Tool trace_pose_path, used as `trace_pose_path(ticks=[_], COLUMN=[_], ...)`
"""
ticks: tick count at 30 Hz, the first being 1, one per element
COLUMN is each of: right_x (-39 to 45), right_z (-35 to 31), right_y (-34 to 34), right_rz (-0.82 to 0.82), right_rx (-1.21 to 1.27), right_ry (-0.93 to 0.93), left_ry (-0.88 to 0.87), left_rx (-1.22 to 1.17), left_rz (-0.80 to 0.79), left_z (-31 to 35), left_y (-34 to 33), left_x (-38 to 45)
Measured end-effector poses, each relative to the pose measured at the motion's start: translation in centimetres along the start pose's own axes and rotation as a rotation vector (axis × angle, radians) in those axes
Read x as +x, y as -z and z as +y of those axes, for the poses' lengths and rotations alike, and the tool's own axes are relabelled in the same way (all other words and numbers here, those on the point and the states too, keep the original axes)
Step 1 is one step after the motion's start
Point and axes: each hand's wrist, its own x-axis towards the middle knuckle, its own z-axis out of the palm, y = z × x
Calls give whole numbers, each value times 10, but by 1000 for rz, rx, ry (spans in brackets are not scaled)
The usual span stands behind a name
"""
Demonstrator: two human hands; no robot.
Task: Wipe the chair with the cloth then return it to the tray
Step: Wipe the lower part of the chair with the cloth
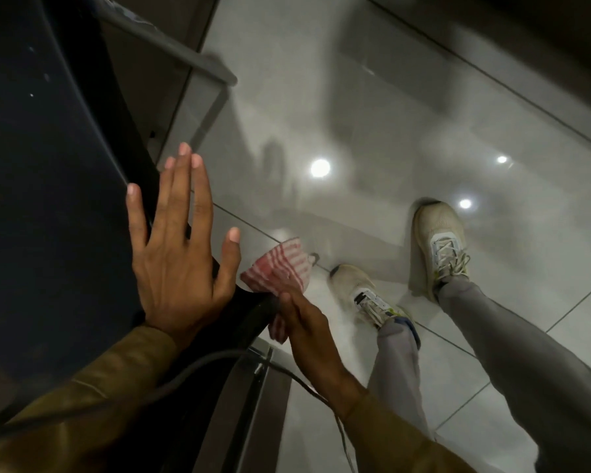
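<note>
Head view, landmark: the dark chair [48,165] fills the left of the picture, and I place everything else against it.
Left hand: my left hand [181,244] lies flat on the chair's dark edge, fingers [180,186] spread wide and straight, gripping nothing. I judge it is there to steady the chair while the other hand rubs.
Right hand: my right hand [304,322] is just right of the chair's rounded lower edge, fingers closed around the bunched cloth [280,268], pinching it against that edge.
Cloth: red and white checked, crumpled; its upper part sticks out past my fingers, touching the chair's rim. Held bunched, I think, so a thick pad meets the narrow rim.
Step in hand: wiping the chair's edge, by my reading; the return to the tray is not yet done.
Tray: not in view, so I cannot say where it sits relative to the chair.
Floor: glossy pale tiles [389,131] lie right of the chair and mirror ceiling lights.
Feet: my two pale shoes [440,247] stand well right of the chair, clear of it.
Cable: a thin cord [304,387] runs below the chair's edge, near my right wrist; it could snag.
</note>
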Motion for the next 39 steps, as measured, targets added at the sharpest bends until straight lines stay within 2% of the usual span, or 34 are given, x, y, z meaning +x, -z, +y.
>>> trace_pose_path(ticks=[9, 11, 14, 18, 20, 23, 26, 30, 33, 39], right_x=[113, 122, 90, -3, -22, -9, 31, 99, 125, 50], right_z=[61, 62, 47, 9, 2, 4, 15, 42, 55, 24], right_y=[41, 36, 21, 0, -1, 10, 20, 39, 39, 33], right_rz=[64, 129, 203, 7, -50, -26, 17, -39, 12, -1], right_rx=[-44, 0, 100, 112, 141, 94, 17, -64, -53, -11], right_ry=[-245, -289, -312, -189, -130, -92, -171, -242, -315, -270], left_ry=[11, 15, -9, -10, -4, 2, -8, -1, -21, -13], left_rx=[-10, -24, -18, 5, -3, 0, 15, 6, 8, -12], left_rz=[55, 56, 54, 39, 15, 7, 27, 52, 75, 51], left_z=[4, 5, 3, -3, -3, 1, 3, 2, 1, 0], left_y=[-3, -3, -1, 11, 7, 1, 0, -2, -6, -3], left_x=[-2, -2, -1, -2, -2, 0, 0, 0, -3, -1])
